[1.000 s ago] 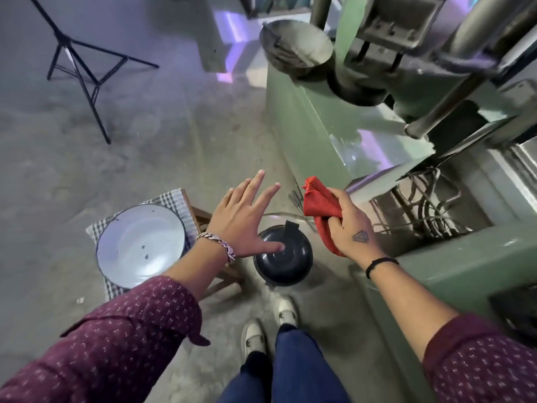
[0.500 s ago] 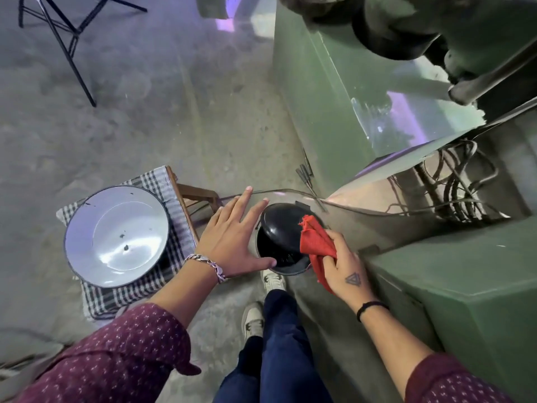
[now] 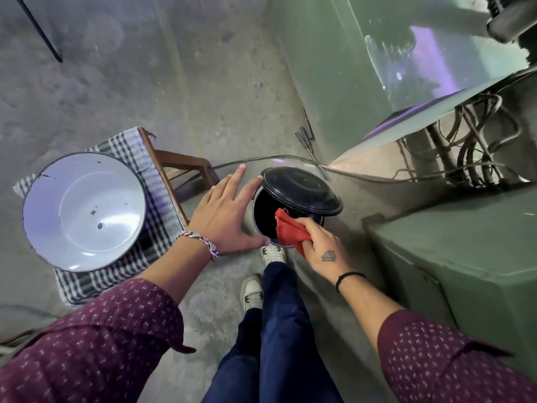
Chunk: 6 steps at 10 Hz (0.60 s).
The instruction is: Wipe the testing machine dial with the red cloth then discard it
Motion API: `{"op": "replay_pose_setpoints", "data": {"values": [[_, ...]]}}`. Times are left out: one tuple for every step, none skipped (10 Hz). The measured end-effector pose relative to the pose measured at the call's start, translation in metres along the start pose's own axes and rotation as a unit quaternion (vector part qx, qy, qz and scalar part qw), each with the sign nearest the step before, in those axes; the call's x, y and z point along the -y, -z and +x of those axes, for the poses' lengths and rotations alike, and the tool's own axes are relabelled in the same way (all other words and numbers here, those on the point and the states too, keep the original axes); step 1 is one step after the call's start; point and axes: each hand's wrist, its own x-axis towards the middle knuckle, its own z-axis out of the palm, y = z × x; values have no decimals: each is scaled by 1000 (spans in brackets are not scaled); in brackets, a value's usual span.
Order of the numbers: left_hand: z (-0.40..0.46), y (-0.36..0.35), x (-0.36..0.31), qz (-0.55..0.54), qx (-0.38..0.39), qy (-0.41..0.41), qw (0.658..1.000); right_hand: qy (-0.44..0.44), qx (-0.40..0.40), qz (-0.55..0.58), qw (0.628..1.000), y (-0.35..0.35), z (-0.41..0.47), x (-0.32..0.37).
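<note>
A small black pedal bin (image 3: 260, 225) stands on the floor at my feet, its black lid (image 3: 302, 189) tipped up and back so the dark inside shows. My right hand (image 3: 322, 244) pinches the red cloth (image 3: 289, 232), which hangs over the bin's near rim and partly into the opening. My left hand (image 3: 225, 216) is flat with fingers spread, resting beside the bin's left wall and touching its rim. My shoe (image 3: 271, 253) sits at the bin's base. The green testing machine (image 3: 334, 68) rises to the right; its dial is out of view.
A white enamel basin (image 3: 82, 210) sits on a checked cloth (image 3: 136, 149) over a wooden stool (image 3: 180, 164) to the left. A cable (image 3: 363, 175) runs across the floor behind the bin. A green machine block (image 3: 465, 257) is close on the right. A black stand leg (image 3: 40, 30) is far left.
The view has dropped closer to the bin. The lid has swung up and open. My right hand has brought the red cloth down over the bin's opening; my left hand stays beside the bin.
</note>
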Motion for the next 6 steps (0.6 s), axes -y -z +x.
{"op": "replay_pose_setpoints", "data": {"values": [[0, -11, 4, -3, 5, 3, 1000, 24, -2, -6, 1000, -10, 9, 0], [-1, -15, 5, -1, 8, 0, 1000, 39, -1, -18, 999, -14, 15, 1], [-3, -19, 7, 0, 10, 0, 1000, 29, 37, -99, 994, -21, 25, 1], [-3, -20, 8, -3, 7, -3, 1000, 7, 94, -194, 977, -24, 31, 0], [-7, -17, 6, 2, 14, -8, 1000, -2, 118, -214, 970, -32, 29, 0], [-13, -16, 5, 9, 9, -9, 1000, -2, 101, -217, 971, -36, 21, 1]]}}
